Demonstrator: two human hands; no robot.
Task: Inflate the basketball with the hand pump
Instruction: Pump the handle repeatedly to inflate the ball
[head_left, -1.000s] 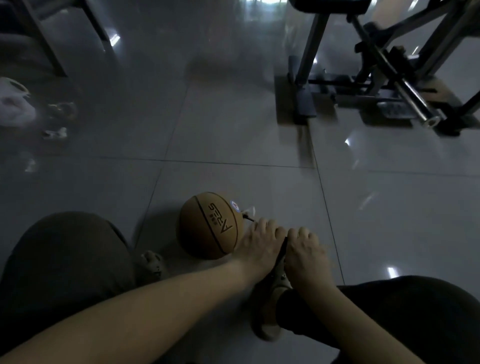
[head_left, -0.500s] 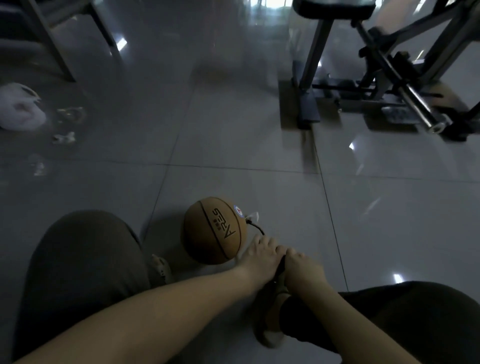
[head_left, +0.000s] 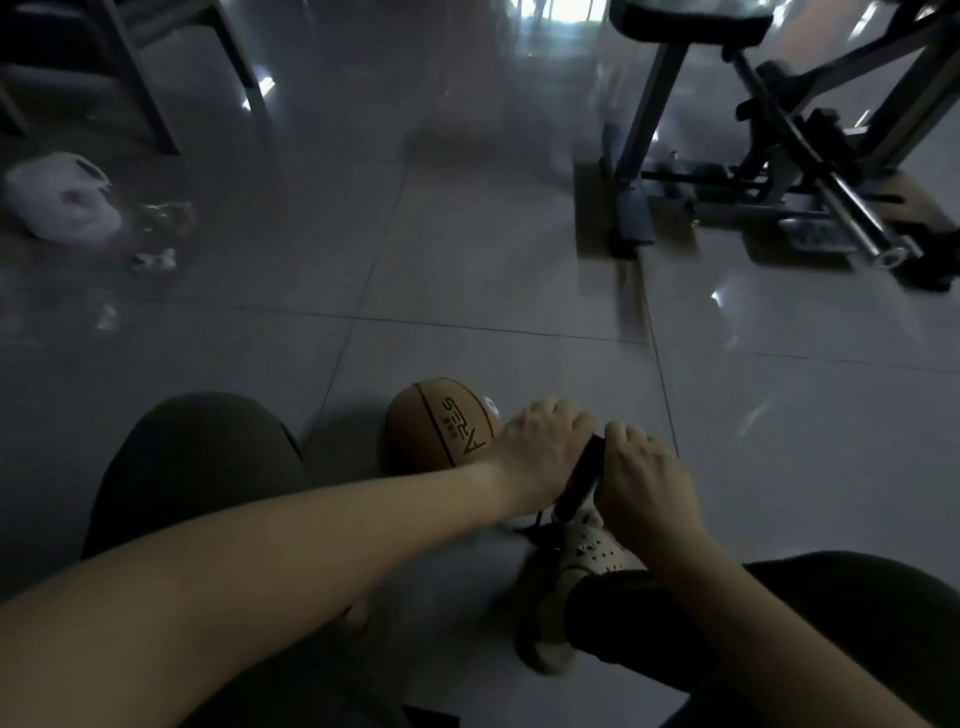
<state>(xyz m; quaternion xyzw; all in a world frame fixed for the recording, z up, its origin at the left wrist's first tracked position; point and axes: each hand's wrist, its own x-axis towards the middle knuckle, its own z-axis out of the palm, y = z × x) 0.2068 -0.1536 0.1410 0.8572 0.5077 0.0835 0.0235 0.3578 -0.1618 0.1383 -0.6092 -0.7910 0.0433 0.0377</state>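
An orange-brown basketball (head_left: 439, 428) lies on the grey tiled floor between my knees. Just to its right stands the black hand pump (head_left: 581, 483), its shaft rising from beside my shoe. My left hand (head_left: 540, 447) and my right hand (head_left: 641, 478) both grip the pump's handle from either side, fingers curled over it. The handle itself is mostly hidden under my hands. The pump's base and hose are hidden behind my hands and shoe.
My beige shoe (head_left: 566, 587) is planted by the pump's foot. A metal exercise machine (head_left: 769, 171) stands at the back right. A white plastic bag (head_left: 60, 200) and scraps lie at the far left, near dark furniture legs (head_left: 150, 104).
Both hands have risen with the pump handle, exposing the black shaft below them. The view has tilted slightly, and the hose seen earlier by the ball is now covered.
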